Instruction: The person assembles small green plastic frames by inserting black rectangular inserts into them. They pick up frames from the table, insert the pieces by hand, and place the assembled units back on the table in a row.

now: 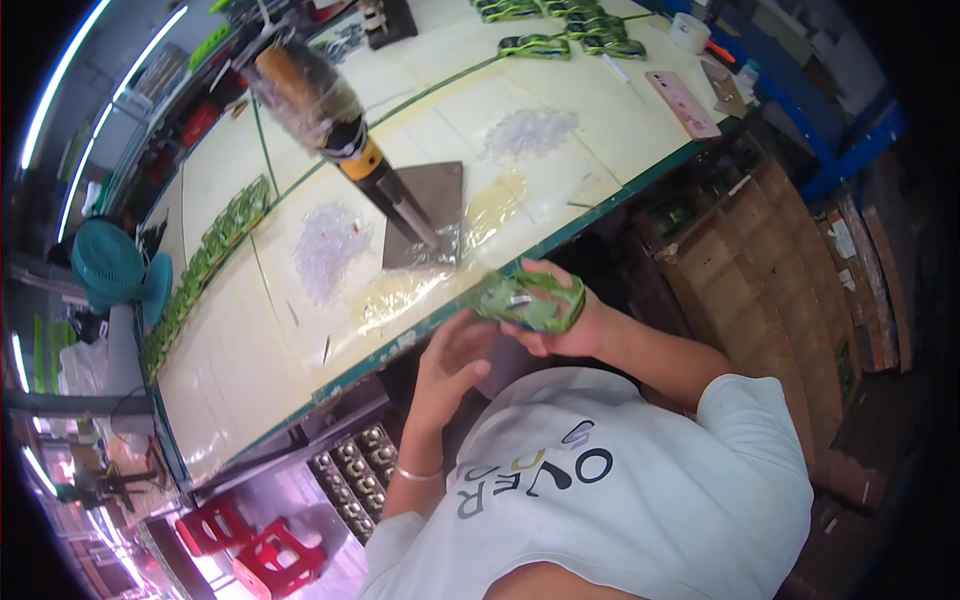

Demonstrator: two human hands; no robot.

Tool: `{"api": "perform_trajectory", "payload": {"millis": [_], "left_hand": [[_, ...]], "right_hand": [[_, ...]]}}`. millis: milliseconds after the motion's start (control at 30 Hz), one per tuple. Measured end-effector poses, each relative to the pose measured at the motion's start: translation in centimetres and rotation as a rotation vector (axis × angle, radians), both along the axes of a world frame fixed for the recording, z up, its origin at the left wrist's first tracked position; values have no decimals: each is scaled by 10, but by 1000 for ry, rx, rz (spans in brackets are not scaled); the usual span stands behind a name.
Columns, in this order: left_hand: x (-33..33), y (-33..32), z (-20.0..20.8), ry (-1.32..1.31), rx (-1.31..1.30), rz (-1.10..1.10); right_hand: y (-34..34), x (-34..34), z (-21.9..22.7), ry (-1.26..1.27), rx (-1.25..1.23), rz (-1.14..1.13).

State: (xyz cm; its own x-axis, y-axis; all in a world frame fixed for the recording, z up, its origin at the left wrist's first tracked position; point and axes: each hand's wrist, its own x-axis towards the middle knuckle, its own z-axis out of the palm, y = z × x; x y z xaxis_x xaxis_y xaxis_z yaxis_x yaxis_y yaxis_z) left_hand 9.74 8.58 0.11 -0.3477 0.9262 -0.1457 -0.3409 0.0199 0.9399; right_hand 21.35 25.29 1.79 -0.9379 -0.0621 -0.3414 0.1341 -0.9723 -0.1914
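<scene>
Behind bench edge [560, 238], right hand [560, 325] half-hides green pack [528, 300].

The person wears a white short-sleeved T-shirt [640, 500] with large dark and grey lettering printed across the chest. A thin silver bracelet [418, 473] circles the left wrist. Both forearms are bare, and no gloves cover the left hand [455, 355] or right hand [565, 320].

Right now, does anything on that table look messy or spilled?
Yes. Two loose heaps of small clear bits lie straight on the table, one left of the grey metal plate at, one beyond it at. They look spilled, not in any tray. The right hand holds a green packet.
</scene>
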Motion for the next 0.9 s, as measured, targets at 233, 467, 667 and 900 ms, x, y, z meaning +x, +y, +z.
{"api": "perform_trajectory", "payload": {"millis": [233,467,667,900], "left_hand": [[-2,-22,-24,2,-95,148],[5,-10,-12,16,-77,202],[-12,-27,-7,292,-35,725],[-82,-49,-18,994,-142,1191]], "right_hand": [[62,64,19,-44,204,-216],[248,-11,27,-283,1802,-443],[293,-69,-7,-409,2789,-92],[309,-114,-4,-590,2820,-110]]}}
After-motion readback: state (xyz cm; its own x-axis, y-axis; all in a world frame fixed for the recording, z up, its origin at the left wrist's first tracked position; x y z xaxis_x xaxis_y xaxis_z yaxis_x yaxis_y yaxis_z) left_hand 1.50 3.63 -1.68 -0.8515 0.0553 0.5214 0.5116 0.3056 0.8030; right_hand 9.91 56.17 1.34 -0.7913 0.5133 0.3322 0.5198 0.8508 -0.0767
